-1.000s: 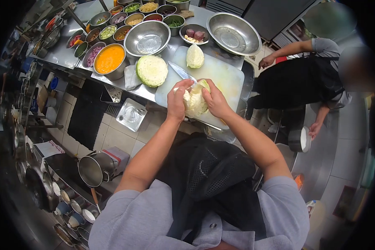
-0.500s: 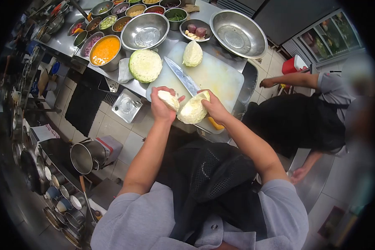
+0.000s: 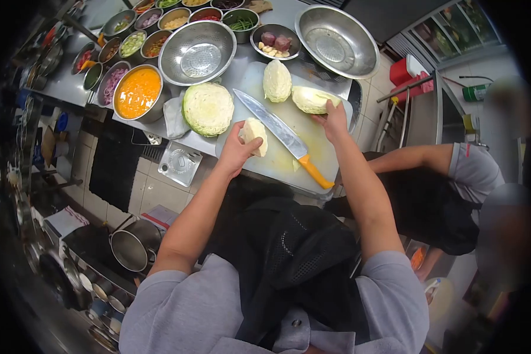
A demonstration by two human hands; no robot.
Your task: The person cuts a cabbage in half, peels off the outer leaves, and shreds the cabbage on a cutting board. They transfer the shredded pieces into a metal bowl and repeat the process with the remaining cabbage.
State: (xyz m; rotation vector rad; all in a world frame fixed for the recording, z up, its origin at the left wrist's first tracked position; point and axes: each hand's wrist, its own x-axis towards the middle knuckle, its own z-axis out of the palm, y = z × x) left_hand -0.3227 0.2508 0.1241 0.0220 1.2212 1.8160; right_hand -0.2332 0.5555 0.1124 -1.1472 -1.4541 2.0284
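My left hand point(image 3: 241, 147) is closed around a small pale cabbage piece point(image 3: 255, 136), above the near left edge of the white cutting board point(image 3: 318, 127). At the board's right side, my right hand point(image 3: 333, 120) grips the end of a cabbage wedge point(image 3: 311, 99). Another wedge point(image 3: 277, 81) stands at the board's far edge, left of the one I grip. Between my hands lies a large knife point(image 3: 282, 133), its orange handle toward me. A half cabbage point(image 3: 207, 110), cut face up, sits at the board's left side.
Two wide steel bowls point(image 3: 199, 54) point(image 3: 338, 42) stand behind the board. A pot of orange liquid point(image 3: 137, 93) is at the left, near several small bowls of cut vegetables. A bowl with garlic and purple pieces point(image 3: 275, 42) sits between. A co-worker in a dark apron point(image 3: 419, 200) stands close on my right.
My right hand has carried its cabbage wedge away from my left hand to the board's far right. My left hand, still holding its piece, stays near the board's left edge. The knife's handle is now uncovered.
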